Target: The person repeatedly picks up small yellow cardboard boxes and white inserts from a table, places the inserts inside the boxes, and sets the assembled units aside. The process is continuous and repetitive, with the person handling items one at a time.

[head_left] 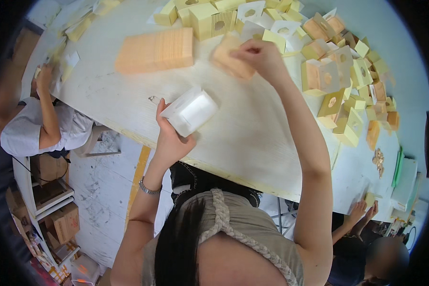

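My left hand (172, 138) grips a small white box (195, 113), tilted above the near part of the table, with the thumb and fingers on its near-left side. Farther off and to the right, my right hand (264, 56) is closed at the edge of a flat peach-coloured piece (228, 53), blurred by motion. To its left lies a long row of thin peach-coloured pieces (155, 50) packed tightly together. A small shiny item (154, 99) sits just beyond my left fingertips; its kind is too small to make out.
Pale yellow boxes (204, 24) with round windows stand along the far edge. More boxes (350, 83) crowd the right, beside a small brown heap (378, 162). One person (47, 114) works at the left, another (362, 257) at the lower right. Shelves with cartons (64, 224) stand lower left.
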{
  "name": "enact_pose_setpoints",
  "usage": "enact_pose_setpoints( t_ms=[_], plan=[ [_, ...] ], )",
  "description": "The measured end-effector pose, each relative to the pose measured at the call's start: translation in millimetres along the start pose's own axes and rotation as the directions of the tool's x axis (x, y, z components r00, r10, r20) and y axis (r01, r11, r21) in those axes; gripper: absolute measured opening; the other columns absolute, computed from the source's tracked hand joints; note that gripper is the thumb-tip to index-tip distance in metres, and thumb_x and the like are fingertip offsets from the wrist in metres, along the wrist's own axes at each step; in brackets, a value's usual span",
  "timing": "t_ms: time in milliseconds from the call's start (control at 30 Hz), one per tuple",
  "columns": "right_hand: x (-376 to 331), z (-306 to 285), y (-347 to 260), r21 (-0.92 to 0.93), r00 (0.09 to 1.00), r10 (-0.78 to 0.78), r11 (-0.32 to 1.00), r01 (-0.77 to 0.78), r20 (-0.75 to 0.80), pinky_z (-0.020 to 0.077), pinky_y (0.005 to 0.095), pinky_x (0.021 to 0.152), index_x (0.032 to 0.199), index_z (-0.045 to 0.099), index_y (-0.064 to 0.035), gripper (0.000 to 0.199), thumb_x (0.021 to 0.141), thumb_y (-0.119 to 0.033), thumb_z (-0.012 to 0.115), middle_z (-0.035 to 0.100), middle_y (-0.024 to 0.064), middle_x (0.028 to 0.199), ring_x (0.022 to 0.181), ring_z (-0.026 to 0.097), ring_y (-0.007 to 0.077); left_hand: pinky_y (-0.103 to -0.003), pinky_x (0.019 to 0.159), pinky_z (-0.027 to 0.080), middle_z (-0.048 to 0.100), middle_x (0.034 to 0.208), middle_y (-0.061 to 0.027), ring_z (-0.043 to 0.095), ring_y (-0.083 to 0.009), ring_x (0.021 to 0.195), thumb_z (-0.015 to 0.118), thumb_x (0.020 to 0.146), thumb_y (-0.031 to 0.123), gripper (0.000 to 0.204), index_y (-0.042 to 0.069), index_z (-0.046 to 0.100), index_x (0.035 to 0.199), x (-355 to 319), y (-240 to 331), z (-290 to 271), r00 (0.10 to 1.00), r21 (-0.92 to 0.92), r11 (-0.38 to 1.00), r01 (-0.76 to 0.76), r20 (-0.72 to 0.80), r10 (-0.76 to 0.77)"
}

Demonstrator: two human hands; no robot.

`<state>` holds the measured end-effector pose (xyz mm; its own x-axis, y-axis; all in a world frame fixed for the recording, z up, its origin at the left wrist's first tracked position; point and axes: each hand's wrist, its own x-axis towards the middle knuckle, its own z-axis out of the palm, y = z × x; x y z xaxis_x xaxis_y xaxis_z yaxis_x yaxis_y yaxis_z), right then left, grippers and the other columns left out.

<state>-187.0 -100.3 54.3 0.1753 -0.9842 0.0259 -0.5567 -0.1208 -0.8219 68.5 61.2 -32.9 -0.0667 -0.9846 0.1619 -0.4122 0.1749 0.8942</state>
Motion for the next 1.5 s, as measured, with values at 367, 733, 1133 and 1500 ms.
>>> enact_pose_setpoints(
  t_ms=[367, 733, 1133, 1500],
  plan=[
    [-116.8, 24.7, 37.2, 0.237, 0.922, 0.039, 0.97, 0.058, -0.384, 0.0511, 0.0268, 0.064, 0.086, 0.063, -0.0035, 0.016, 0.081, -0.006, 0.078, 0.061, 0.0025, 0.079, 0.068, 0.058, 0.0093, -0.04, 0.103, 0.043, 0.04, 0.137, -0.0264, 0.049, -0.0336, 0.125, 0.073, 0.072, 0.002, 0.11, -0.001, -0.004, 0.15, 18.5, 9.0, 23.0, 0.994, -0.106, 0.991, 0.075, -0.069, -0.083],
    [-182.6, -17.5, 42.8, -0.381, 0.948, -0.268, 0.905, 0.188, -0.17, 0.0533, 0.0336, 0.073, 0.108, 0.066, -0.0046, 0.03, 0.08, -0.007, 0.075, 0.069, 0.0121, 0.094, 0.083, 0.066, 0.0252, -0.039, 0.1, 0.046, 0.037, 0.137, -0.0255, 0.049, -0.0333, 0.124, 0.067, 0.072, -0.003, 0.105, -0.003, -0.005, 0.149, -8.2, 0.1, 15.9, 0.995, -0.02, 0.998, 0.051, -0.089, -0.053],
    [-154.5, -19.9, 82.3, -0.724, 0.951, -0.309, 0.657, 0.211, -0.003, 0.047, 0.0418, 0.094, 0.128, 0.059, -0.0068, 0.06, 0.071, -0.01, 0.079, 0.051, 0.0149, 0.136, 0.12, 0.051, 0.0321, -0.04, 0.102, 0.045, 0.047, 0.129, -0.0239, 0.05, -0.0311, 0.125, 0.068, 0.069, 0.004, 0.095, -0.001, 0.015, 0.147, -23.1, 40.6, -14.5, 0.981, -0.029, 0.999, 0.028, 0.193, -0.021],
    [-207.7, -25.9, -9.3, -0.535, 0.855, -0.491, 0.684, 0.496, 0.164, 0.0455, 0.0346, 0.094, 0.119, 0.068, -0.0088, 0.048, 0.071, -0.009, 0.071, 0.056, 0.0142, 0.126, 0.11, 0.055, 0.0293, -0.036, 0.098, 0.047, 0.049, 0.132, -0.0135, 0.055, -0.0282, 0.118, 0.078, 0.07, 0.005, 0.11, 0.005, 0.01, 0.155, 6.1, 38.4, 28.1, 0.901, 0.019, 0.998, -0.052, 0.433, 0.038]
  ],
)
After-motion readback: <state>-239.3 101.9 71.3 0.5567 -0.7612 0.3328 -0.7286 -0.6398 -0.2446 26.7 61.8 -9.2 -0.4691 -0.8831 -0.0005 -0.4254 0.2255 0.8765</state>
